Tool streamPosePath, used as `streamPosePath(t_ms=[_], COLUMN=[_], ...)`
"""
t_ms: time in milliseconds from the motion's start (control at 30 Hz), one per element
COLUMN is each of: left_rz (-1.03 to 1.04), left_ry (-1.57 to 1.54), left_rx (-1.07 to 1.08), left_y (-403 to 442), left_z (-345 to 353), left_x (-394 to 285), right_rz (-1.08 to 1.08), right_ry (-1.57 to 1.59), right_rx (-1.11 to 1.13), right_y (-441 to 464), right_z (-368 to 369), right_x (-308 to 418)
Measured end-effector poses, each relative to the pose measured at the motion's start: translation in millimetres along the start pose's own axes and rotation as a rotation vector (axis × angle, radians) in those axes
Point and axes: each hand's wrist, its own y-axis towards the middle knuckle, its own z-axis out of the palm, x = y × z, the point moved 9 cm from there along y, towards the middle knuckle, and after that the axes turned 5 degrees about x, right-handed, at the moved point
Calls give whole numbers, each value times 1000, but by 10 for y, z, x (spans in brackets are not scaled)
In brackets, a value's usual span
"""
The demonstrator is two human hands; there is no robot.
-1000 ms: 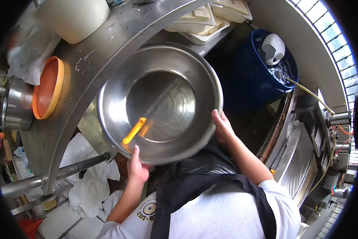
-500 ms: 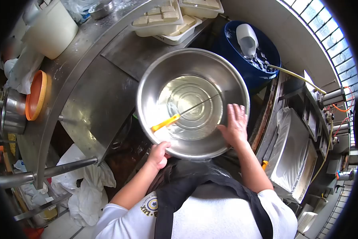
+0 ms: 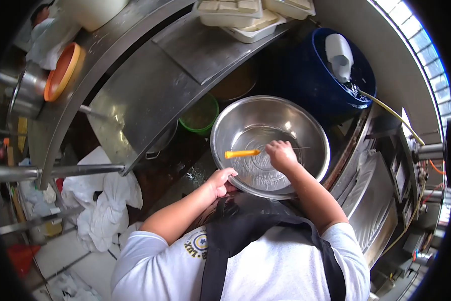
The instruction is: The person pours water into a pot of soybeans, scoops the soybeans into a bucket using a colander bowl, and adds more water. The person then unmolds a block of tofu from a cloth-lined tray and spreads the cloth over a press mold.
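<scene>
A wide stainless steel bowl [image 3: 225, 118] is in front of my body, with what looks like a rippled, clear liquid at its bottom. My left hand [image 3: 222, 182] grips the near left part of its rim, thumb on top. Inside the bowl's outline, my right hand [image 3: 282, 154] is closed around the metal part of a long thin tool with a yellow handle [image 3: 242, 153]. The handle points left and a thin metal rod or blade sticks out to the right. Fingers partly hide the metal, so its exact kind cannot be made out.
A blue barrel [image 3: 330, 95] with a white scoop [image 3: 339, 56] stands behind right. White tubs [image 3: 255, 35] of pale blocks sit on the steel counter [image 3: 150, 90]. A green bucket [image 3: 200, 118] is below it. A plastic-covered box [image 3: 371, 185] lies right, white bags [image 3: 100, 210] left.
The bowl has moved lower, away from the counter. My right hand has left its inner right wall and taken hold of the yellow-handled tool. My left hand still holds the rim.
</scene>
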Motion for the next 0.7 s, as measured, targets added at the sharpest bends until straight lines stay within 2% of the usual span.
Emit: streamPosePath(t_ms=[33,133,200,267,333,400,500,567,600,700], left_rz=[13,92,153,230,338,449,599,705,726,784], left_ry=[-18,-126,-169,-245,-331,-355,-481,-555,-609,-667], left_rx=[-30,-132,-99,-53,-160,-220,-240,-234,-260,-241], left_y=[23,86,46,34,11,106,89,116,113,162], left_z=[-102,-504,-703,-1004,-1457,-2071,-2687,-3113,-3264,-3708], left_x=[-25,-150,-311,-461,-617,-784,-1143,-1403,-1519,-1780], right_rz=[29,18,113,231,175,130,217,356,478,661], right_ry=[57,221,547,1027,1561,1790,1862,1954,1973,1970], right_rx=[-57,-565,-905,-1017,-1139,-1119,-1140,-1124,-1134,-1090], right_y=[-2,-185,-480,-666,-791,-877,-1011,-980,-979,-828], right_z=[-178,-834,-1361,-1335,-1526,-1594,-1508,-1198,-1062,-680], right_x=[-8,-180,-312,-756,-828,-933,-1123,-1271,-1288,-1265])
